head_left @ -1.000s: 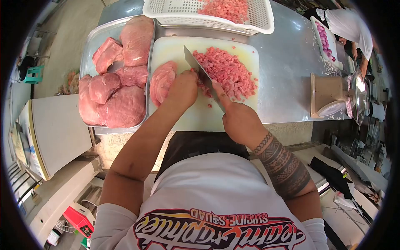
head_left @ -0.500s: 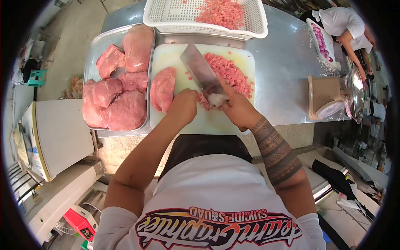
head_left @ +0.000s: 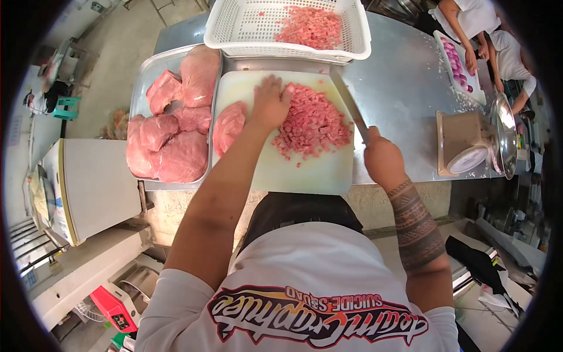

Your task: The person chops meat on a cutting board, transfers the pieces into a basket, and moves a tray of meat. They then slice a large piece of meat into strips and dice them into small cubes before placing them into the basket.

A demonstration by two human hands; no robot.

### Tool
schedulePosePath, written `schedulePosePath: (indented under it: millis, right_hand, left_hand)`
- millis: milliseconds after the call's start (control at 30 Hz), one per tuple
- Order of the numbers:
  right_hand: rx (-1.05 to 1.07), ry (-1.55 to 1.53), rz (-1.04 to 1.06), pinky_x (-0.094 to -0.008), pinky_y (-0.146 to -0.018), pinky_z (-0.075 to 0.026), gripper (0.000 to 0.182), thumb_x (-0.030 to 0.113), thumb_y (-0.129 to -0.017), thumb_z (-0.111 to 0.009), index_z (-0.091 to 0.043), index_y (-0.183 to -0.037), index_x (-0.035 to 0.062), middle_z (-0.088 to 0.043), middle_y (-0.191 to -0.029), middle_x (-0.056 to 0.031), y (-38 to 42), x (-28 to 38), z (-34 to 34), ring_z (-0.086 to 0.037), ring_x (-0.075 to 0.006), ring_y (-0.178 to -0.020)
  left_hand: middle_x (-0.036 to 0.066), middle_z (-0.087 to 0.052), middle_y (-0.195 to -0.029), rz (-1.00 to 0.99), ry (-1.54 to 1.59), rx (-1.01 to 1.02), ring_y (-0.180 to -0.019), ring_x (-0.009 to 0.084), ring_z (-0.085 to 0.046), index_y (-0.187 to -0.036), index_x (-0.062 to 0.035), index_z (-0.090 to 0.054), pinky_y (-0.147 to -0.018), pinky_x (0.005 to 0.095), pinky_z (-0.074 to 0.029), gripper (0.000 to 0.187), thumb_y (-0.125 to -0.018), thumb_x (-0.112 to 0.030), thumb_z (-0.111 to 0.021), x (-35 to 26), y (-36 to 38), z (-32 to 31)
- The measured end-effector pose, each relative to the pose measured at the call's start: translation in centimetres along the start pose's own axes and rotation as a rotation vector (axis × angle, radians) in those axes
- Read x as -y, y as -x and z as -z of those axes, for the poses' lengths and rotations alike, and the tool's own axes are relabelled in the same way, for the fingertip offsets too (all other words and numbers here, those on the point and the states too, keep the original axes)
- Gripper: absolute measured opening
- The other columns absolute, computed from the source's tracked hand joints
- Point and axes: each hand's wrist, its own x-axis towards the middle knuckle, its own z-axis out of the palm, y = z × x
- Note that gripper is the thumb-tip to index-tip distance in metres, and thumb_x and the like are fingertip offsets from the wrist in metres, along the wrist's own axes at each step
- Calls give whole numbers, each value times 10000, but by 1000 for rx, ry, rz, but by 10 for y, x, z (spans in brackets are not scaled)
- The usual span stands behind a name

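My right hand (head_left: 384,158) is wrapped round the handle of a cleaver (head_left: 350,105), whose blade stands edge-on along the right side of the white cutting board (head_left: 275,173). A pile of diced raw meat (head_left: 314,123) covers the board's middle and right. At the pile's left edge my left hand (head_left: 271,104) lies with fingers spread, touching the board or the outermost dice. A larger slab of raw meat (head_left: 229,127) rests on the board's left side, just left of that forearm.
Left of the board, a metal tray (head_left: 136,105) bears several big meat pieces. Behind it stands a white perforated basket (head_left: 226,29) with diced meat. A weighing scale (head_left: 466,138) is at right. Beyond, two people's hands work near a tray (head_left: 478,88) of purple onions.
My right hand has moved right with the cleaver, from over the dice to the board's right edge. My left hand has reached forward and opened. The diced meat now spreads nearer to me.
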Motion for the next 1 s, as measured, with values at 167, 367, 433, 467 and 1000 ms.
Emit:
schedulePosePath:
  millis: [167, 367, 433, 467, 1000]
  right_hand:
    - [45, -60, 86, -558, -796, -589, 187, 95, -960, -565, -530, -1125, 17, -738, -897, -255, -7, 37, -23, -738, -457, -869]
    - [104, -391, 153, -491, -718, -575, 241, 100, -983, -588, -533, -1192, -7, -690, -845, -235, -7, 2, -8, -706, -383, -773]
    - [132, -668, 145, -381, -560, -555, 269, 67, -1003, -583, -552, -1257, -18, -639, -732, -96, -5, -28, 6, -650, -224, -595]
    - [337, -755, -120, -299, -519, -511, 322, 63, -1021, -577, -551, -1334, -5, -581, -745, -19, 2, -41, 22, -566, -110, -577]
    - [390, -1102, -190, -337, -493, -528, 354, 17, -1013, -524, -478, -1363, -19, -628, -822, -81, 35, -76, -37, -614, -156, -563]
  left_hand:
    - [288, -457, -1626, -106, 305, 106, -1543, 412, -406, -1579, 23, -472, -1299, 510, -277, 658, -1087, -403, -564, -25, 50, 9]
    - [290, -272, -1727, -184, 165, 71, -1590, 486, -277, -1658, -70, -380, -1281, 576, -265, 913, -963, -563, -709, -15, 99, 46]
    - [294, -213, -1746, -248, 3, 9, -1592, 535, -232, -1671, -106, -373, -1262, 655, -243, 1061, -871, -686, -761, -24, 127, 56]
    - [301, -213, -1742, -243, -12, -2, -1588, 552, -221, -1673, -123, -375, -1249, 686, -226, 1111, -827, -727, -767, -29, 141, 55]
    - [354, -284, -1685, -131, -186, -229, -1498, 644, -287, -1653, -221, -447, -1154, 760, -281, 1149, -742, -858, -738, -89, 166, -16]
